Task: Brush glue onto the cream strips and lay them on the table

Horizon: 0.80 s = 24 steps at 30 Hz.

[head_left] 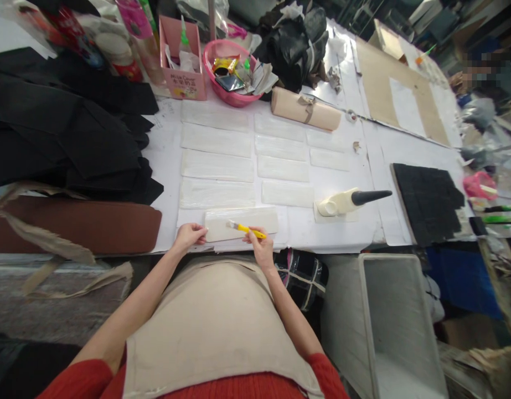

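A pale rectangular piece [263, 218] lies at the table's near edge, below rows of similar whitish strips [217, 166]. My left hand [190, 235] pinches the left end of this piece between thumb and fingers. Closed round the yellow handle of a small brush [255, 233], my right hand [260, 244] rests near the piece's front edge. The brush's pale bristles touch or hover just over the piece's surface; I cannot tell which. To the right lies a cream bottle [338, 204] with a long black nozzle.
Black sheets [64, 127] and a brown roll [76, 224] lie at left. Behind the strips are a pink box [182, 83], a pink basket [234, 97] and a tied beige roll [288, 105]. A black panel [427, 199] lies right, a grey bin [396, 321] below the edge.
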{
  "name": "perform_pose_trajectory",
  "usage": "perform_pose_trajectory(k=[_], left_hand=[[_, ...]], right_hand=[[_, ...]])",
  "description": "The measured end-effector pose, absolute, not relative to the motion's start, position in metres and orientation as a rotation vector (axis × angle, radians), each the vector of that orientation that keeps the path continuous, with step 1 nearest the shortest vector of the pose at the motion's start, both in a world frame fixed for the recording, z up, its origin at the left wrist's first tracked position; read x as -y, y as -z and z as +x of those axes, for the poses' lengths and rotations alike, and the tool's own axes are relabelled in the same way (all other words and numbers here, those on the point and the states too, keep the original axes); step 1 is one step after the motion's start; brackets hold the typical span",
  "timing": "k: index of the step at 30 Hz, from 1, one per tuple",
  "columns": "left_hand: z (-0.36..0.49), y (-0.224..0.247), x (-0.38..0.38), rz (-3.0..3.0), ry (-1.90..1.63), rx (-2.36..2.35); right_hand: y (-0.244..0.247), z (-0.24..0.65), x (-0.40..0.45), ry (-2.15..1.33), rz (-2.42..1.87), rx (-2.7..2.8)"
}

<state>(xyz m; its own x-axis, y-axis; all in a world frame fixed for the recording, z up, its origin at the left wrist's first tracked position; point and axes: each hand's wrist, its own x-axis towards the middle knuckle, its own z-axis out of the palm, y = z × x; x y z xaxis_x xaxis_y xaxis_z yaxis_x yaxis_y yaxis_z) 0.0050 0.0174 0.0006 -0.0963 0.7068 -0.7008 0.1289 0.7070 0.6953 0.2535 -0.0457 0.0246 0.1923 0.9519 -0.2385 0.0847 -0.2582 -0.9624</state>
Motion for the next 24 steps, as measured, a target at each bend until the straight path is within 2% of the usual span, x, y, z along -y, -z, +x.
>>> perform_pose_trajectory(k=[6,12,18,24], left_hand=[[0.002,-0.002,-0.02,0.736,-0.499,-1.636],[0.003,0.004,-0.02,0.816,-0.511,-1.655],[0.002,0.007,-0.021,0.854,-0.504,-1.642],[0.003,0.002,-0.023,0.856,-0.514,-1.613]], right_hand=[[-0.018,0.221,0.053,-1.315,-1.537,1.099],[-0.013,0.226,0.058,-1.264,-1.593,1.051],[-0.015,0.286,0.068,-1.069,-1.695,0.916],[-0.035,0.324,0.075,-0.637,-1.817,0.783]])
